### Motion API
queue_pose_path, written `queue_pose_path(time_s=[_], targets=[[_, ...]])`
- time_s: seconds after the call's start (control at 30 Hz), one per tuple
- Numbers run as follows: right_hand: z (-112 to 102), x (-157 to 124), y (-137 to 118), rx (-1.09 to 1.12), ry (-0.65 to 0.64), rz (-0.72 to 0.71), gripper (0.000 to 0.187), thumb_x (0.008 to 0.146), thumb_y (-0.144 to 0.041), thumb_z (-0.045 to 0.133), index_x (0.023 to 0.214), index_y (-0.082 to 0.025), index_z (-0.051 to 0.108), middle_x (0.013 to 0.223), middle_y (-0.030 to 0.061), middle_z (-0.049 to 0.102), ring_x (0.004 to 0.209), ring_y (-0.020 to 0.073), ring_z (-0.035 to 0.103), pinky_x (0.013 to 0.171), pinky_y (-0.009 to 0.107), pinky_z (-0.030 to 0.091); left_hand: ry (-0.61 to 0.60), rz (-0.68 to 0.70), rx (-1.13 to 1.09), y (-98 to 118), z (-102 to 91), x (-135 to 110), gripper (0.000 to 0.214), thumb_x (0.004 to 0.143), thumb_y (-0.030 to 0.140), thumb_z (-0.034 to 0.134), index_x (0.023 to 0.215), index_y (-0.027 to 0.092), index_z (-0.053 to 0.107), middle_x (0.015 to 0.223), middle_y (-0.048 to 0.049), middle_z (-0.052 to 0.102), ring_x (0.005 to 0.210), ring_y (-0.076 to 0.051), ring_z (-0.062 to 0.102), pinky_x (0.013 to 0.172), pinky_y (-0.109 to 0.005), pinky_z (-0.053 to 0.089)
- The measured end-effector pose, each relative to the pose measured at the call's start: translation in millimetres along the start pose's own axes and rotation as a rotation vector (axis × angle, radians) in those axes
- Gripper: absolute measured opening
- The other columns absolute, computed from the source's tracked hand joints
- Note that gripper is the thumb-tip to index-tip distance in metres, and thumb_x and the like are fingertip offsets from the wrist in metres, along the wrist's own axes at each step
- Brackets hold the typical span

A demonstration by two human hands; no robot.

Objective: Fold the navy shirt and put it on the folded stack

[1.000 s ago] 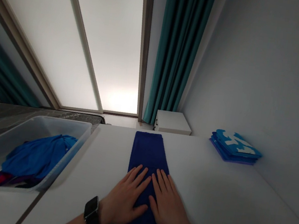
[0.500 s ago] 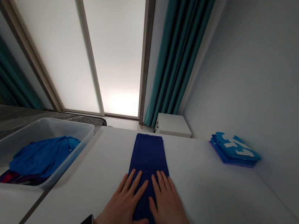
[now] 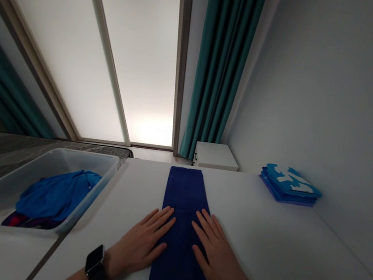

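A dark blue cloth (image 3: 177, 246), folded into a long narrow strip, lies flat on the white table (image 3: 118, 223) in front of me. My left hand (image 3: 143, 239), with a black watch (image 3: 97, 267) on its wrist, rests at the cloth's left edge, fingers stretched out and fingertips on the fabric. Over the right edge lies my right hand (image 3: 217, 252), palm down, its fingers spread onto the cloth. Neither hand grips anything. Whether the strip is a garment or a plain cloth I cannot tell.
At the left, a translucent plastic bin (image 3: 93, 201) holds a crumpled bright blue garment (image 3: 55, 195) over darker fabric. A stack of folded blue cloths (image 3: 290, 186) sits at the right by the wall (image 3: 336, 97). Behind the table stands a small white cabinet (image 3: 217, 156).
My left hand has slid left, off the middle of the cloth to its left edge. My right hand has shifted slightly right. The cloth stays flat in place.
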State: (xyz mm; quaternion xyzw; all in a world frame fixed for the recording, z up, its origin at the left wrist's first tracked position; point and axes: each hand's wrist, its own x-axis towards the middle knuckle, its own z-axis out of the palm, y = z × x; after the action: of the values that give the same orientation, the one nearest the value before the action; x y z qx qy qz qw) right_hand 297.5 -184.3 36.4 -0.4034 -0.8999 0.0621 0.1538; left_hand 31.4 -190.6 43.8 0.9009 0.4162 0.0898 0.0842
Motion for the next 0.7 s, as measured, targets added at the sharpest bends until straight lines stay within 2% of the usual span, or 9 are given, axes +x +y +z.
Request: queue_pose_path(time_s=[0.1, 0.17, 0.23, 0.33, 0.47, 0.6, 0.7], targets=[[-10, -13, -12, 0.021, 0.009, -0.155, 0.038, 0.092, -0.023, 0.047, 0.128, -0.021, 0.056, 0.138, 0.0091, 0.053, 0.131, 0.0221, 0.043, 0.113, 0.042, 0.030, -0.037, 0.024, -0.003, -18, -9.7, 2, 0.064, 0.093, 0.017, 0.040, 0.153, 0.026, 0.018, 0.159, -0.0035, 0.021, 0.146, -0.021, 0.021, 0.119, -0.045, 0.021], [-6, -19, -20, 0.006, -0.001, -0.247, 0.030, 0.089, -0.028, 0.054, 0.118, -0.021, 0.060, 0.123, 0.0077, 0.062, 0.119, 0.0221, 0.052, 0.110, 0.040, 0.034, -0.057, 0.041, -0.011, -25, -10.5, 5, 0.071, 0.086, 0.009, 0.040, 0.153, 0.024, 0.019, 0.159, -0.0033, 0.023, 0.145, -0.019, 0.024, 0.119, -0.043, 0.022], [4, -23, -23, -0.043, 0.006, -0.298, 0.030, 0.088, -0.033, 0.059, 0.116, -0.022, 0.059, 0.117, 0.0066, 0.064, 0.112, 0.0228, 0.055, 0.106, 0.041, 0.036, -0.059, 0.057, -0.027, -29, -8.3, 7, 0.081, 0.077, 0.004, 0.041, 0.153, 0.023, 0.018, 0.158, -0.0038, 0.024, 0.144, -0.019, 0.026, 0.119, -0.042, 0.024], [16, -23, -21, -0.122, 0.061, -0.295, 0.031, 0.088, -0.027, 0.060, 0.119, -0.022, 0.058, 0.114, 0.0056, 0.065, 0.107, 0.0216, 0.057, 0.102, 0.038, 0.039, -0.031, 0.061, -0.051, -30, -3.4, 6, 0.090, 0.068, 0.002, 0.042, 0.153, 0.021, 0.018, 0.158, -0.0050, 0.025, 0.144, -0.019, 0.026, 0.118, -0.043, 0.026], [21, -20, -19, -0.202, 0.129, -0.228, 0.031, 0.088, -0.014, 0.058, 0.119, -0.020, 0.059, 0.109, 0.0059, 0.066, 0.102, 0.0201, 0.059, 0.092, 0.033, 0.043, 0.009, 0.053, -0.083, -30, 1.6, 5, 0.088, 0.068, 0.003, 0.042, 0.152, 0.021, 0.022, 0.157, -0.0054, 0.027, 0.143, -0.020, 0.029, 0.118, -0.044, 0.027], [20, -18, -20, -0.234, 0.112, -0.189, 0.026, 0.088, -0.010, 0.058, 0.113, -0.018, 0.061, 0.109, 0.0054, 0.067, 0.098, 0.0204, 0.059, 0.088, 0.034, 0.043, 0.027, 0.049, -0.126, -32, 4.4, 6, 0.089, 0.065, 0.003, 0.042, 0.150, 0.021, 0.026, 0.156, -0.0048, 0.030, 0.142, -0.021, 0.030, 0.118, -0.045, 0.027], [15, -14, -19, -0.182, 0.042, -0.161, 0.024, 0.088, -0.008, 0.057, 0.108, -0.020, 0.062, 0.105, 0.0030, 0.069, 0.095, 0.0193, 0.060, 0.084, 0.033, 0.043, 0.030, 0.047, -0.160, -34, 4.8, 6, 0.092, 0.062, 0.005, 0.044, 0.150, 0.023, 0.026, 0.157, -0.0040, 0.029, 0.142, -0.022, 0.030, 0.118, -0.046, 0.026]])
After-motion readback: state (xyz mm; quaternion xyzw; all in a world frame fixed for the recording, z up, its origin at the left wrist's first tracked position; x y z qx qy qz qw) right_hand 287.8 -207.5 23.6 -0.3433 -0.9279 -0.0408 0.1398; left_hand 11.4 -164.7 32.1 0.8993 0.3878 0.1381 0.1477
